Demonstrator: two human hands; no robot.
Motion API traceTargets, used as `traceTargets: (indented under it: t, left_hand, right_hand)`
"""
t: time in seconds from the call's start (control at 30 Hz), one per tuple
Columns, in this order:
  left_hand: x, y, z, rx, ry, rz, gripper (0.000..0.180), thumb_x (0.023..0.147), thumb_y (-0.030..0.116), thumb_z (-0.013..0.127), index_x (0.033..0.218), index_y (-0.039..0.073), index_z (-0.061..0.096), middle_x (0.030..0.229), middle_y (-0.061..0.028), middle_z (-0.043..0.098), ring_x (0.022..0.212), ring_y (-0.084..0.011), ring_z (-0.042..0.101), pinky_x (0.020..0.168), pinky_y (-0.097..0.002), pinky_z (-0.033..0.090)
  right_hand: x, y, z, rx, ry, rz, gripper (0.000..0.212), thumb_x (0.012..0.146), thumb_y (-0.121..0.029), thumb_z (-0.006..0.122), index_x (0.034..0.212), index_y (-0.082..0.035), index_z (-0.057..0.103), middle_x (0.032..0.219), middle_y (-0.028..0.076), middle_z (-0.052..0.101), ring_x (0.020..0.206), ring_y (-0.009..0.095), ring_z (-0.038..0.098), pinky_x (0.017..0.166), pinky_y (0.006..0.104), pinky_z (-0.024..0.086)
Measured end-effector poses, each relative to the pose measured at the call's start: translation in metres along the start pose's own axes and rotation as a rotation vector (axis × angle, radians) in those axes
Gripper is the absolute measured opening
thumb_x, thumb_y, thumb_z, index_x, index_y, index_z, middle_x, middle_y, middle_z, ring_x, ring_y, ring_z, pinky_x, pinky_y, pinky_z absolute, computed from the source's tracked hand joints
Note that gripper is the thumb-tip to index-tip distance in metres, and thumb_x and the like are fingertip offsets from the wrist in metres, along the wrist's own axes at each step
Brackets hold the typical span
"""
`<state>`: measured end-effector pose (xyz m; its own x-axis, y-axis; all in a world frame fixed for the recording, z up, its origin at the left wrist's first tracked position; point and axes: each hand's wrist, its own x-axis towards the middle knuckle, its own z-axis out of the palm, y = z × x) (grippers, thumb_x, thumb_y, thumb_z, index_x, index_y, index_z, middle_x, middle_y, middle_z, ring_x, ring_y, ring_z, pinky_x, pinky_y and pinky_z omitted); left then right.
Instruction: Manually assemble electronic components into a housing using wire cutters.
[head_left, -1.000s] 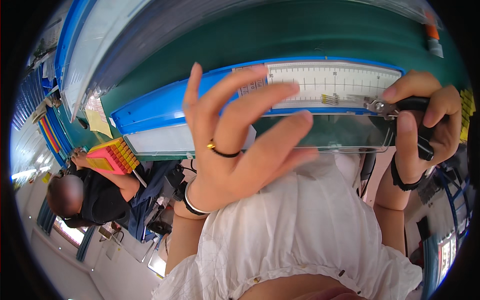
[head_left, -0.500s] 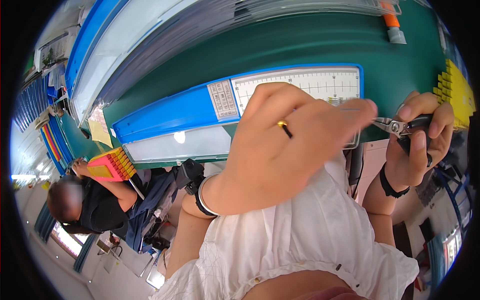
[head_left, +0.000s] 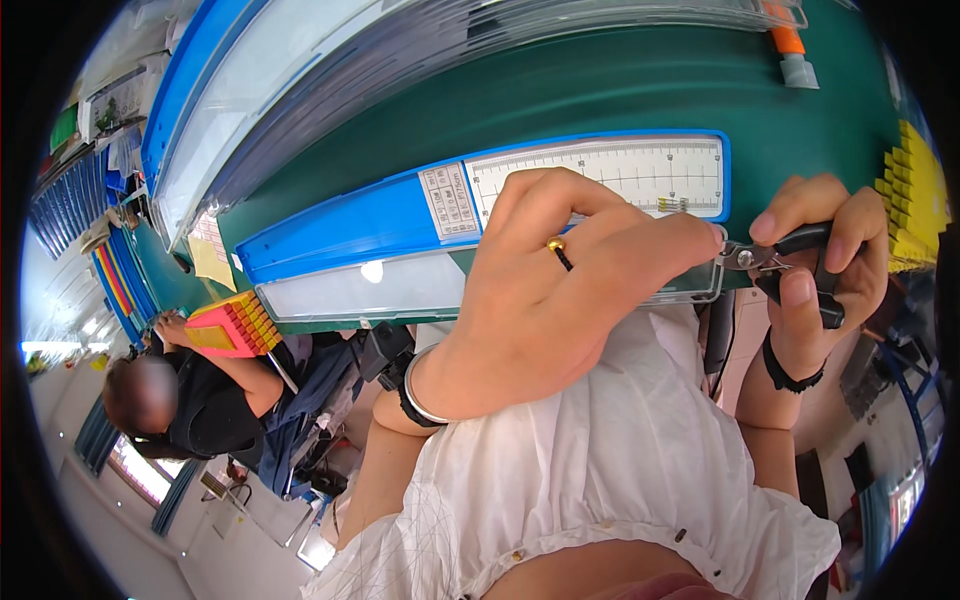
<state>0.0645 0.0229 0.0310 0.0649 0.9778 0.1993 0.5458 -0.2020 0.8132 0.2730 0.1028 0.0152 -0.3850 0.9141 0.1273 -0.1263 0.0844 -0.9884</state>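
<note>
Black-handled pliers held by table near edge, just off blue case's right near corner. Right hand: fingers wrapped around pliers. Left hand: fingers curled together, tips beside pliers' nose; can't tell what's pinched.

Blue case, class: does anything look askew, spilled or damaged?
Nothing stands out: the blue case lies open, its ruled white sheet flat, small pieces grouped on it; the left hand hides part.

Bright; glare spot on clear lid; edges bowed.
</note>
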Motion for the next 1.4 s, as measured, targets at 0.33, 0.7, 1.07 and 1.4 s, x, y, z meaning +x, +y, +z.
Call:
traceTargets:
  t: [0.33,0.7,1.07,1.4]
  left_hand:
    - [0.002,0.002,-0.002,-0.096,-0.03,-0.07,0.027,0.082,-0.011,0.066,0.099,0.009,0.072,0.085,-0.0013,0.068,0.083,-0.021,0.056,0.074,-0.0312,0.046]
    - [0.001,0.002,-0.005,-0.061,-0.091,-0.063,0.032,0.074,-0.01,0.064,0.096,0.011,0.074,0.087,0.0,0.072,0.082,-0.0208,0.055,0.082,-0.0337,0.044]
    - [-0.018,0.0,-0.009,0.687,-0.279,-0.025,0.071,0.073,0.071,0.064,0.134,0.036,0.066,0.157,-0.0074,0.04,0.146,-0.0403,0.024,0.116,-0.0611,0.018]
    - [-0.02,-0.011,-0.004,0.707,-0.331,-0.039,0.07,0.074,0.075,0.059,0.135,0.04,0.064,0.155,-0.0038,0.044,0.145,-0.0357,0.031,0.116,-0.0613,0.016]
  right_hand:
    - [0.001,-0.003,-0.002,-0.025,-0.045,-0.03,0.035,0.085,-0.018,0.072,0.094,-0.012,0.039,0.093,0.02,0.063,0.078,0.017,0.05,0.07,0.0275,0.04]
    - [-0.002,-0.007,-0.001,-0.065,-0.068,-0.014,0.037,0.087,-0.02,0.075,0.092,-0.011,0.039,0.092,0.021,0.064,0.076,0.018,0.05,0.067,0.0283,0.04]
    - [0.025,-0.003,-0.02,-0.341,-0.259,-0.042,0.03,0.086,-0.01,0.071,0.091,-0.008,0.041,0.102,0.025,0.068,0.087,0.02,0.058,0.079,0.0323,0.048]
    - [0.026,0.0,-0.022,-0.428,-0.279,-0.068,0.022,0.087,-0.001,0.061,0.089,-0.009,0.041,0.098,0.024,0.068,0.084,0.019,0.058,0.077,0.0312,0.045]
